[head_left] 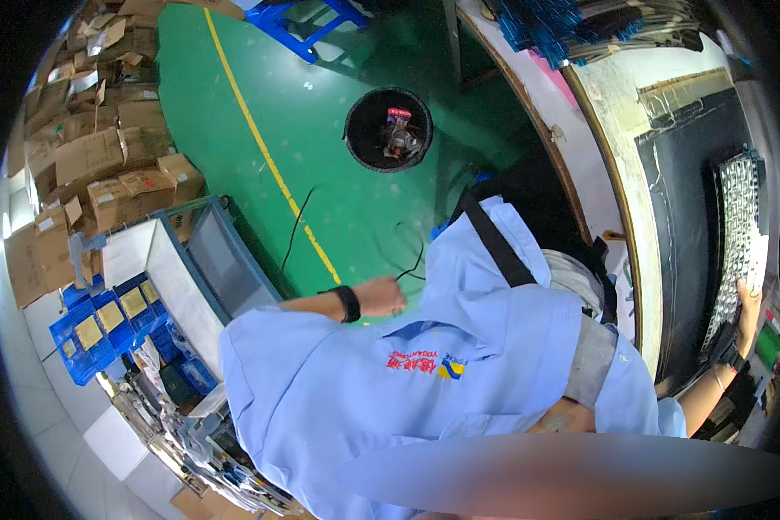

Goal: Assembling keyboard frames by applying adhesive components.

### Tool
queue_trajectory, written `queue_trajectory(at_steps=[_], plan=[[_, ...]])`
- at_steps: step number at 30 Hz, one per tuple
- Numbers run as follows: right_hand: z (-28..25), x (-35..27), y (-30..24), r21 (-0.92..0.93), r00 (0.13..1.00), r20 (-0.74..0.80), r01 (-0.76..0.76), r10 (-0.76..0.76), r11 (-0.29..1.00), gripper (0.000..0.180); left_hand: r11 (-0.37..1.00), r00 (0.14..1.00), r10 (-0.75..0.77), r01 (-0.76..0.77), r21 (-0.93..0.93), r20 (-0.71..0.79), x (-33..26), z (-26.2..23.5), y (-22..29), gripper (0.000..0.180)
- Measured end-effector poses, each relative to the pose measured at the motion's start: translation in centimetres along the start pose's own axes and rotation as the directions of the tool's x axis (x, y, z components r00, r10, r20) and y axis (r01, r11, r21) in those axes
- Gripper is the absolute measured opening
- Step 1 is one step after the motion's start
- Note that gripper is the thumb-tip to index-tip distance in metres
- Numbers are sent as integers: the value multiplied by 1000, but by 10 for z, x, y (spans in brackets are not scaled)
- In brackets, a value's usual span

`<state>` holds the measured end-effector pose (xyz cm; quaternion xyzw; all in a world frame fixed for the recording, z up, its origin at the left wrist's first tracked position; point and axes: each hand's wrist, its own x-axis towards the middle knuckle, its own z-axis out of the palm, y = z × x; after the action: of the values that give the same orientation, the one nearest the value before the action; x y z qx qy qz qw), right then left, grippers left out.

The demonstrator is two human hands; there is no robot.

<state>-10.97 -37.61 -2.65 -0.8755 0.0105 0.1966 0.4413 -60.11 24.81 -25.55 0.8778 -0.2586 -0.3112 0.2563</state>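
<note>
Bright even light, strong fisheye bending, dark rim, blurred patch below.

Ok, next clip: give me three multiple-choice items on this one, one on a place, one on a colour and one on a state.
1. Where does the right hand rest?
A. On a cardboard box
B. On the silvery gridded panel on the bench
C. Inside the bin

2. What colour is the line painted on the floor?
A. Yellow
B. White
C. Red

3. How is the black bin?
A. Tipped over and empty
B. Closed with a lid
C. Upright, open, with rubbish inside

Answers:
1 B: the right hand lies against the lower end of the gridded panel.
2 A: the line runs yellow across the green floor.
3 C: the bin stands open-topped and rubbish shows in it.
</note>
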Motion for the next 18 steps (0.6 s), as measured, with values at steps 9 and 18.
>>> queue_trajectory(at_steps=[9,18], plan=[[33,-27,-48,-38,989,-133,66,-71,997,55,984,983,172,-169,-48,62,104,-75,-28,9],[99,-22,-138,-403,765,-268,463,-585,790,68,785,471,578,-544,296,-666,225,-415,101,60]])
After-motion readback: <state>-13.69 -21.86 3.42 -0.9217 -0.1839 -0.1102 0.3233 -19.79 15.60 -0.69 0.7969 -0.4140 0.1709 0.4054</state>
